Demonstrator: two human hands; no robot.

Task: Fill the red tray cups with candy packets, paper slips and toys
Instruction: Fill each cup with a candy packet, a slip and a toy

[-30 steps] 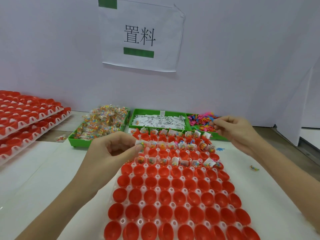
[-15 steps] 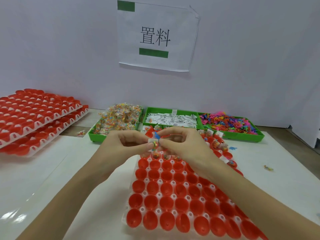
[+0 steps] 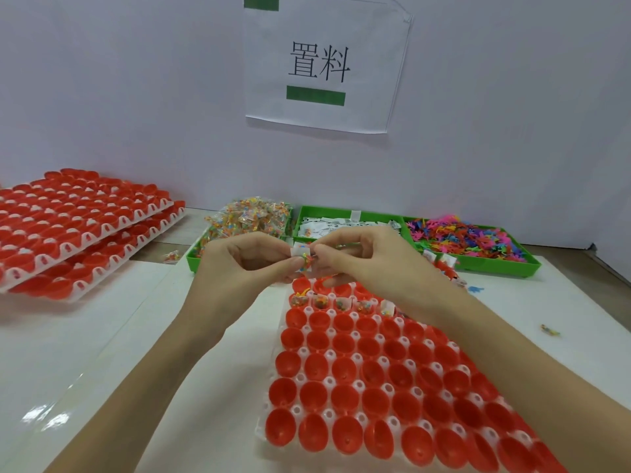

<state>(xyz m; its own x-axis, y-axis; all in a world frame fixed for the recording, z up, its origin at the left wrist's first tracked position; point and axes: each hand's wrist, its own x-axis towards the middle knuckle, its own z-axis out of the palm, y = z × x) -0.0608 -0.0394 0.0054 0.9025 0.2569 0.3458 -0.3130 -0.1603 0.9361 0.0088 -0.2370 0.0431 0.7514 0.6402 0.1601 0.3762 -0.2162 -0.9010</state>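
The small bundle (image 3: pixel 302 257), a white paper slip with a candy packet against it, sits pinched between both hands, above the far end of the red tray (image 3: pixel 375 370). Left hand (image 3: pixel 246 264) nips it from the left, right hand (image 3: pixel 355 259) from the right, both grips closed on it. The next unfilled cups lie just below and toward the person, so I'd judge it a short drop downward, either hand equally near.
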